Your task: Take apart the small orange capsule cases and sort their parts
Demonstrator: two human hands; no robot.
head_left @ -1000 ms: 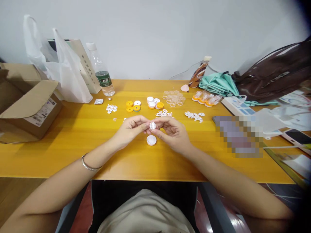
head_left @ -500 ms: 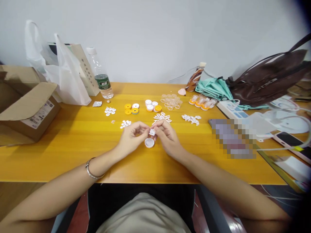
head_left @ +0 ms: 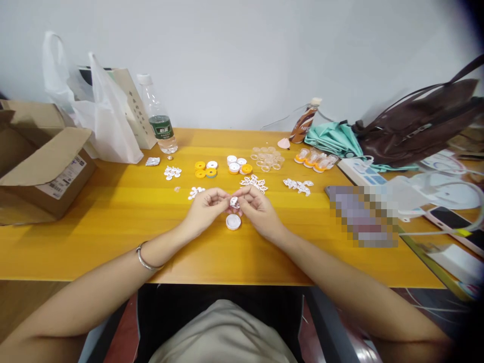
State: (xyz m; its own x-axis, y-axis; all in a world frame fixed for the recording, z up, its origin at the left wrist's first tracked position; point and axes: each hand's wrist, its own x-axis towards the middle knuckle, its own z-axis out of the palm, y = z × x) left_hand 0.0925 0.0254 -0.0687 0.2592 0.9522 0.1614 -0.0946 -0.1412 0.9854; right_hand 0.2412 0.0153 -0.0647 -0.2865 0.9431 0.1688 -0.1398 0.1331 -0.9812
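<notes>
Between my fingertips is a small white plastic piece [head_left: 234, 202], too small to make out fully. My left hand [head_left: 207, 207] pinches it from the left, and my right hand [head_left: 258, 210] grips it from the right. Just below them a round white cap [head_left: 233, 222] lies on the table. Behind my hands is a heap of white cut-out pieces [head_left: 254, 183]. White round discs [head_left: 196, 192] lie close to my left hand, with more white discs [head_left: 173, 172] farther left. Yellow and white rings [head_left: 205, 169] and stacked white and yellow caps [head_left: 238, 165] stand beyond.
Clear plastic cups [head_left: 266, 158], orange-based assembled pieces [head_left: 315, 160] and flat white parts [head_left: 298, 186] sit to the right. A water bottle [head_left: 162, 121], white bag [head_left: 109, 121] and cardboard box [head_left: 41, 166] stand left. A power strip [head_left: 359, 174] and brown bag [head_left: 416, 121] are right.
The white piece has been turned between my fingers, showing a different side. My hands have barely shifted, and the cap remains below them.
</notes>
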